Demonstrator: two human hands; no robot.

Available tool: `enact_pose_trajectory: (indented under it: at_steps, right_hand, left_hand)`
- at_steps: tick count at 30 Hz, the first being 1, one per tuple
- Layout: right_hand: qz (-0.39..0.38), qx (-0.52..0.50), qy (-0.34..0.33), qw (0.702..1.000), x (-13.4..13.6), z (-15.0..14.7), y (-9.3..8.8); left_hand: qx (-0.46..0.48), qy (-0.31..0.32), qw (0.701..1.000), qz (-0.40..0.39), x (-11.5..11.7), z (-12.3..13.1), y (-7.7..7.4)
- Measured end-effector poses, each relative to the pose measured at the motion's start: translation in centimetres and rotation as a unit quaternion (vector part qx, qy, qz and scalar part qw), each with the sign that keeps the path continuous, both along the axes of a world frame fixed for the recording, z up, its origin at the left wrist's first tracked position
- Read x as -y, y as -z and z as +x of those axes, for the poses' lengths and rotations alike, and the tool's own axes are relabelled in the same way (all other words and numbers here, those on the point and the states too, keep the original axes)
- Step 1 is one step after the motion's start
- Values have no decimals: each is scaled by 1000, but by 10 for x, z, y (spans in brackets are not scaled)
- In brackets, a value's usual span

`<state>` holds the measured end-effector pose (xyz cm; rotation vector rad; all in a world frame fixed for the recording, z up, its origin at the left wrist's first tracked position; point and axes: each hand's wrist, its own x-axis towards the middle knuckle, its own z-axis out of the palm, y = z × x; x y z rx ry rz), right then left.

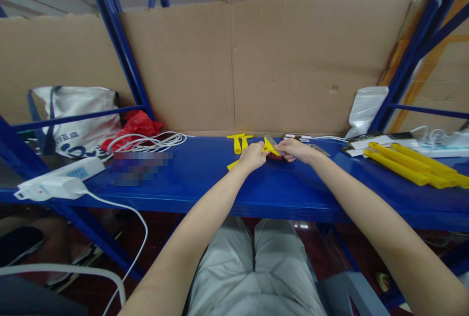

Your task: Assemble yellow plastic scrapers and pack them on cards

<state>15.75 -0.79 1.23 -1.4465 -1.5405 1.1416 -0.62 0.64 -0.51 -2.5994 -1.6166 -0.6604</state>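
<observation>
At the middle of the blue shelf [205, 184], towards its far edge, a yellow scraper [270, 147] is held between both hands, just above the shelf surface. The left hand [252, 156] is closed around the scraper's handle end, with the fingers curled shut on it. The right hand [297, 150] is pinched on the head of the same scraper, where a grey blade [270, 138] stands up slightly. Whether the blade itself is gripped cannot be told. A small dark red object [275, 157] is seen directly under the hands, mostly hidden by them.

Just to the left of the hands, two more yellow scraper heads [239, 141] are laid on the shelf. Further left, a coiled white cable [154, 141] is laid near a red plastic bag [138, 123] and a white tote bag [82, 119]. A white power strip [54, 185] is set at the near left edge. On the right, well apart from the hands, long yellow handles [414, 164] are stacked side by side, with flat packaging cards [366, 141] behind them. The far side is closed off by a cardboard wall [256, 62].
</observation>
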Motion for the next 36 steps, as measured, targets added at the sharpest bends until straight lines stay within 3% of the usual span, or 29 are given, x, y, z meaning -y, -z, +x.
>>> enact_pose_trajectory:
  at_steps: [5, 13, 18, 24, 30, 33, 36]
  right_hand:
    - [-13, -23, 2, 1000, 2, -2, -1]
    - [-46, -62, 35, 996, 2, -3, -6]
    - [-7, -62, 58, 996, -7, 4, -2]
    - [37, -44, 92, 994, -12, 6, 3]
    - [41, -28, 116, 992, -8, 11, -7]
    - [102, 48, 174, 978, -10, 31, -10]
    - [172, 278, 254, 910, -15, 58, -8]
  left_hand:
    - [3, 8, 1000, 12, 1, -1, 1]
    - [-21, 104, 993, 51, 1, -2, 5]
    - [-32, 138, 988, 59, 6, 3, 5]
    - [-41, 142, 987, 59, 12, 4, 3]
    - [-35, 136, 988, 57, 12, 4, 1]
    - [-20, 126, 990, 51, 12, 3, -1]
    - [-6, 118, 992, 47, 11, 2, -1]
